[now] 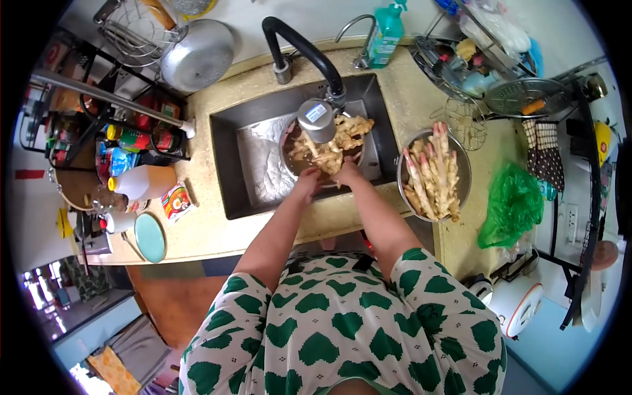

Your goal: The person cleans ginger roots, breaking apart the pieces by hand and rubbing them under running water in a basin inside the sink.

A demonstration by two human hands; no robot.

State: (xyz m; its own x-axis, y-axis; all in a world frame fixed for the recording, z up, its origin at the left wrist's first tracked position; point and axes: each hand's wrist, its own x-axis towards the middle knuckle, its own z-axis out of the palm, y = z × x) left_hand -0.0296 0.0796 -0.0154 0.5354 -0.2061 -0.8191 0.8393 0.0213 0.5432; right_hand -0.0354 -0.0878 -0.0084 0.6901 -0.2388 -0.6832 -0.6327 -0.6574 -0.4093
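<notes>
In the head view a round metal bowl (286, 161) of brownish water stands in the sink, with knobbly pieces of ginger (352, 133) piled in it. At the bowl's near edge my left hand (307, 184) has its fingers curled against a ginger root (326, 160). My right hand (347, 174) closes on the same root from the other side, its fingertips partly hidden. Over the bowl hangs the silver head (316, 121) of the black faucet (306, 49), covering part of the ginger. No running water is visible.
Right of the sink (232, 164), a metal colander (467, 172) holds long ginger stalks (431, 174) with pink tips. A green plastic bag (512, 207) lies farther right. Soap bottle (386, 36) stands behind. On the left are a jug (146, 182) and a teal oval board (150, 237).
</notes>
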